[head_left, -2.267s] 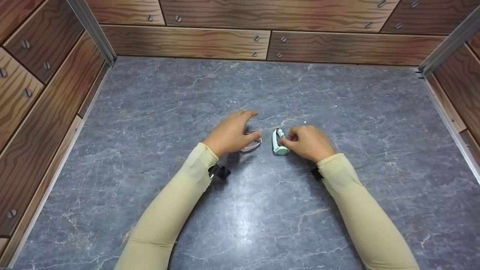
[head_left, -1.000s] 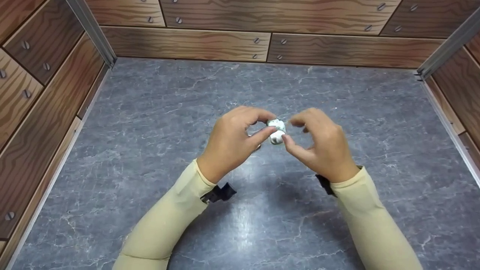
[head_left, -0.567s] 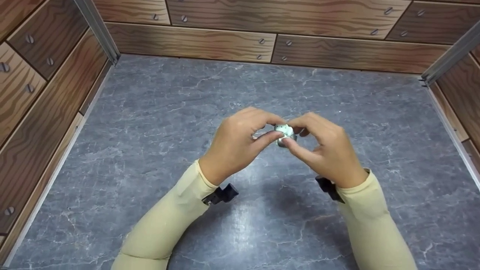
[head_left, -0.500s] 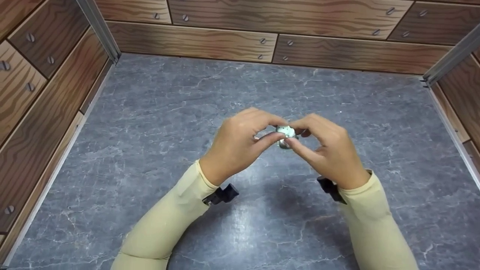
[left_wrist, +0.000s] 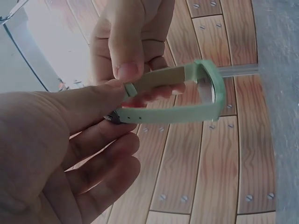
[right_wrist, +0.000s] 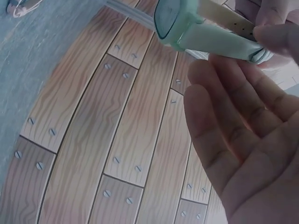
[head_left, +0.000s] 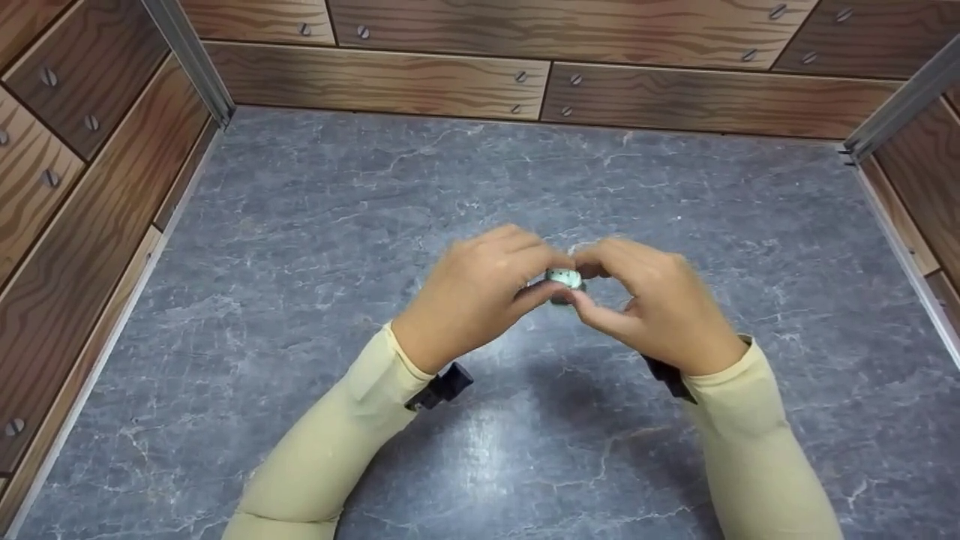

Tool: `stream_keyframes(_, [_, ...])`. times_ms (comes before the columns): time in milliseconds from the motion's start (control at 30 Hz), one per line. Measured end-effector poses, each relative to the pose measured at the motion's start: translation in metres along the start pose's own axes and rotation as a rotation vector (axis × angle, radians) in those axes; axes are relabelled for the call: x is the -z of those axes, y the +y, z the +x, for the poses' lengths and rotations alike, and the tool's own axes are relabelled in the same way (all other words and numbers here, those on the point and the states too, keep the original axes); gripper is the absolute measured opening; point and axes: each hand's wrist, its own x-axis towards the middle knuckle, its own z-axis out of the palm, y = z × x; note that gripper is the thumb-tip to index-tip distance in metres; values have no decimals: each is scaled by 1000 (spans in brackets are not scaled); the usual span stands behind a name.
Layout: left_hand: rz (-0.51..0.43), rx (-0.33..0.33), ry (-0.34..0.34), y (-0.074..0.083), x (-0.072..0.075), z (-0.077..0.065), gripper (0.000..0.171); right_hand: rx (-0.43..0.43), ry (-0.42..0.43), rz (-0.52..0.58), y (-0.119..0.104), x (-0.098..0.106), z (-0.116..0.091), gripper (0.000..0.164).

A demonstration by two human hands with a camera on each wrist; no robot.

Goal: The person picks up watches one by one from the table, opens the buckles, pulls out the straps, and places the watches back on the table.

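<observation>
A mint-green wristwatch [head_left: 564, 278] is held between both hands above the grey surface. Its case [left_wrist: 216, 88] hangs away from the fingers, and the strap [right_wrist: 224, 43] forms a loop with its ends brought together. My left hand [head_left: 465, 296] pinches the strap near the buckle between thumb and index finger. From the other side, my right hand [head_left: 660, 304] pinches the strap by its end, the remaining fingers spread below it in the right wrist view. Fingertips partly hide the buckle, so whether it is fastened cannot be seen.
A pale looped object [right_wrist: 19, 8] lies on the grey marbled surface [head_left: 375, 187], hidden behind my left hand in the head view. Wood-patterned panels [head_left: 375, 79] wall the back and both sides, with metal posts [head_left: 187, 64] at the corners.
The right hand has lifted the wristwatch off the surface. The left hand has moved right, away from the pale object, and taken hold of the strap too. Lately both hands have dipped slightly.
</observation>
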Motion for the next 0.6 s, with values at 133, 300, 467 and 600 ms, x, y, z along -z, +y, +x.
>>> stream_keyframes(133, [-9, 10, 8, 0, 0, -1, 22, 3, 0, 16, 1, -1, 0, 18])
stream_keyframes(300, [-19, 22, 14, -2, -1, -2, 24, 23, -2, 3, 2, -2, 1, 21])
stream_keyframes(467, [-5, 32, -20, -3, -2, -1, 28, 36, -37, -67, 2, 0, 0, 16])
stream_keyframes(600, [55, 48, -77, -4, -1, -1, 27, 25, -52, -86, 3, -4, 0, 18])
